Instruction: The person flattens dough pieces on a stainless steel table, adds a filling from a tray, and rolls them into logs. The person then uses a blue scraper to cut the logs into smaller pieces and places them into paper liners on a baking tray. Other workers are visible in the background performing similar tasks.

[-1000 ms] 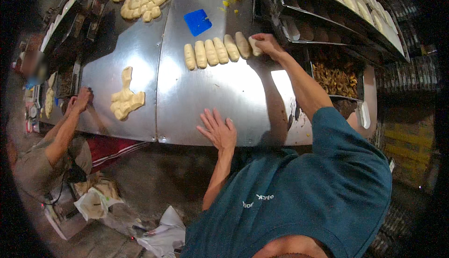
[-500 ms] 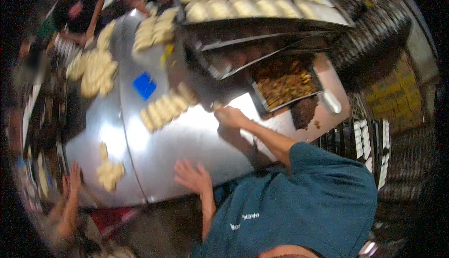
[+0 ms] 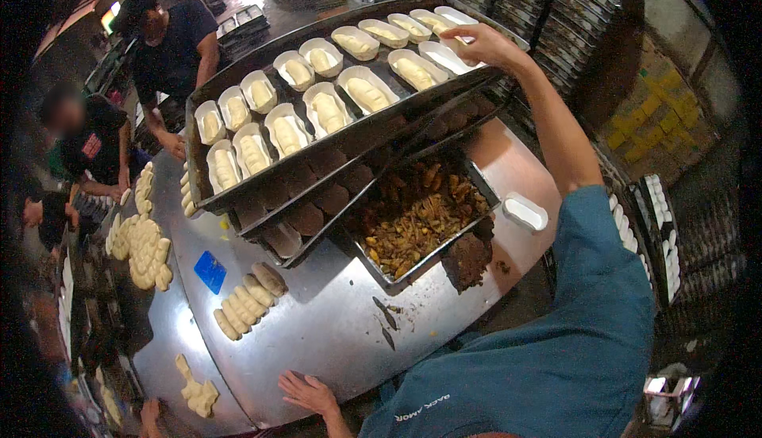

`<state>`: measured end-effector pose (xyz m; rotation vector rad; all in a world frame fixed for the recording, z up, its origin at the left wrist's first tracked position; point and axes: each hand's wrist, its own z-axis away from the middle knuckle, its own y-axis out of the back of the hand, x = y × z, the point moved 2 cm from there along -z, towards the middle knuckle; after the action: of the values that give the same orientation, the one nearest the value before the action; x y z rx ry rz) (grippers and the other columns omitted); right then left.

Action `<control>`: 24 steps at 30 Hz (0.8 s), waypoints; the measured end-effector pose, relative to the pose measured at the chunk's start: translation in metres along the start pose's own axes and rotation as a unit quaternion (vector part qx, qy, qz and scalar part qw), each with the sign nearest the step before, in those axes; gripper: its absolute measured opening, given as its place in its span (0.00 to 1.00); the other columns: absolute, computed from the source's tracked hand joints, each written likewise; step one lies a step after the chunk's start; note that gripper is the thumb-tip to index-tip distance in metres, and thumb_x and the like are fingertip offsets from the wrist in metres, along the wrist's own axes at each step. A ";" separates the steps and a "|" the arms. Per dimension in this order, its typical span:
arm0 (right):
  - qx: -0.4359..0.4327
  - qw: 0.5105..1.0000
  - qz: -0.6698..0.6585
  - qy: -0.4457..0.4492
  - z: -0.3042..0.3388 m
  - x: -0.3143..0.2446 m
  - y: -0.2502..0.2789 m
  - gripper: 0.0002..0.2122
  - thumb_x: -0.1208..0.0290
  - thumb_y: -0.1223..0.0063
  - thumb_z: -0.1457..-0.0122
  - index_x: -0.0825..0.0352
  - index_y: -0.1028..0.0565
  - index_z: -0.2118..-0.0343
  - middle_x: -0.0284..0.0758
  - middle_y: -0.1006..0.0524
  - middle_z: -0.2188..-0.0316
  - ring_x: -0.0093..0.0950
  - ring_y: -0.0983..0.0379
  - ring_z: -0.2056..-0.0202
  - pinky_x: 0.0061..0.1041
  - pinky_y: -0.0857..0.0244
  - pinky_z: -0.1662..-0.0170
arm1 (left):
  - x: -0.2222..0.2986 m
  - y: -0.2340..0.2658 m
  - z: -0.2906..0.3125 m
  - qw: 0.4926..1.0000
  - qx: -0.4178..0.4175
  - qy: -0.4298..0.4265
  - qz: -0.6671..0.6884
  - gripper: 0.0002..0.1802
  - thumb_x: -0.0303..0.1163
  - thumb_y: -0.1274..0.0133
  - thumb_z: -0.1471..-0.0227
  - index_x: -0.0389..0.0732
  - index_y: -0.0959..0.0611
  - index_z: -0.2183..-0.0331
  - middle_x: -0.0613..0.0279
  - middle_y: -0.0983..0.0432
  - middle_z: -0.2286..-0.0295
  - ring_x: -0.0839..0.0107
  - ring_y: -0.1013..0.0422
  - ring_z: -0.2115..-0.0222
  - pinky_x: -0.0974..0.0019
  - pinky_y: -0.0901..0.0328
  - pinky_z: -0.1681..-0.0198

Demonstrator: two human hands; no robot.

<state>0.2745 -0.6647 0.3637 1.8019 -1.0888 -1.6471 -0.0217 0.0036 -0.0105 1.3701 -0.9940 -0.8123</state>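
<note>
And up it went! The bare right hand (image 3: 488, 45) had swung off the tabletop and was now over the far end of the long dark metal tray (image 3: 317, 152), fingers bent down among the white oval paper cups. A second ago it was pinching the end roll of the row of pale, finger-shaped dough rolls (image 3: 244, 304); now that row stood one piece shorter on the shiny steel table (image 3: 302, 343), so the action had moved, it seemed, from table to tray. Was the roll still in its fingers? I couldn't tell from where I stood; the fingers themselves hid whatever lay beneath them. Just beside the hand sat an unfilled white oval paper cup (image 3: 448, 57), while most of the others already cradled pale dough.

The bare left hand (image 3: 309, 394), meanwhile, stayed flat on the steel near the table's edge, fingers spread wide, gripping nothing. Beyond it, the shortened row lay right next to the flat blue square of plastic (image 3: 210, 272). And nearer the right arm, a dark rectangular pan (image 3: 389, 285) of brown-and-yellow pieces (image 3: 421, 227) went untouched.
</note>
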 end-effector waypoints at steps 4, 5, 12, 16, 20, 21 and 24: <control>-0.049 0.980 0.194 0.016 -0.066 0.078 -0.020 0.19 0.74 0.47 0.54 0.55 0.21 0.55 0.40 0.20 0.69 0.32 0.25 0.69 0.31 0.32 0.66 | 0.013 0.002 -0.008 1.000 -0.013 -0.010 -0.007 0.30 0.35 0.56 0.44 0.39 0.38 0.41 0.50 0.51 0.38 0.53 0.57 0.36 0.41 0.64 0.37; -0.080 0.946 0.277 0.150 -0.068 0.071 -0.035 0.20 0.75 0.48 0.54 0.54 0.21 0.55 0.42 0.20 0.63 0.37 0.23 0.63 0.34 0.31 0.58 | 0.009 0.003 -0.005 1.000 -0.010 -0.001 -0.007 0.30 0.35 0.56 0.45 0.39 0.38 0.41 0.50 0.51 0.38 0.53 0.57 0.36 0.41 0.64 0.37; -0.099 0.924 0.286 0.233 -0.086 0.117 -0.003 0.23 0.73 0.41 0.59 0.61 0.23 0.54 0.44 0.21 0.61 0.42 0.25 0.59 0.35 0.32 0.52 | 0.024 -0.005 -0.014 0.999 0.002 -0.024 0.022 0.31 0.37 0.54 0.45 0.39 0.37 0.41 0.49 0.48 0.39 0.53 0.55 0.37 0.41 0.62 0.37; 0.108 0.907 0.341 0.224 -0.010 -0.029 -0.065 0.15 0.74 0.51 0.42 0.59 0.25 0.51 0.42 0.27 0.50 0.37 0.29 0.49 0.30 0.38 0.46 | 0.007 0.006 -0.006 0.999 0.037 -0.031 0.022 0.31 0.37 0.53 0.45 0.41 0.36 0.41 0.50 0.48 0.39 0.52 0.54 0.37 0.40 0.64 0.37; -0.098 0.943 -0.156 0.278 0.126 -0.188 -0.194 0.12 0.75 0.47 0.44 0.65 0.23 0.56 0.36 0.21 0.59 0.27 0.26 0.55 0.25 0.36 0.48 | -0.009 0.005 0.005 0.999 0.027 -0.001 0.047 0.31 0.40 0.53 0.46 0.41 0.35 0.42 0.50 0.49 0.39 0.53 0.56 0.37 0.39 0.66 0.37; -0.193 0.933 -0.145 0.266 0.155 -0.220 -0.244 0.13 0.75 0.46 0.45 0.62 0.22 0.56 0.37 0.21 0.60 0.29 0.25 0.57 0.26 0.35 0.50 | -0.013 0.003 0.007 0.998 0.031 0.005 0.049 0.31 0.41 0.53 0.46 0.41 0.35 0.42 0.49 0.49 0.39 0.53 0.56 0.36 0.39 0.66 0.37; -0.287 0.914 -0.047 0.282 0.183 -0.244 -0.413 0.17 0.67 0.48 0.46 0.58 0.25 0.51 0.47 0.23 0.62 0.45 0.26 0.58 0.42 0.34 0.53 | -0.005 0.004 0.000 0.995 0.039 -0.016 0.086 0.31 0.41 0.53 0.46 0.41 0.35 0.42 0.49 0.49 0.39 0.52 0.57 0.36 0.39 0.67 0.37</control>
<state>0.2050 -0.1996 0.1568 1.7552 -0.2278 -1.1875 -0.0243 0.0086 -0.0067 1.3208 -1.1620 -0.6735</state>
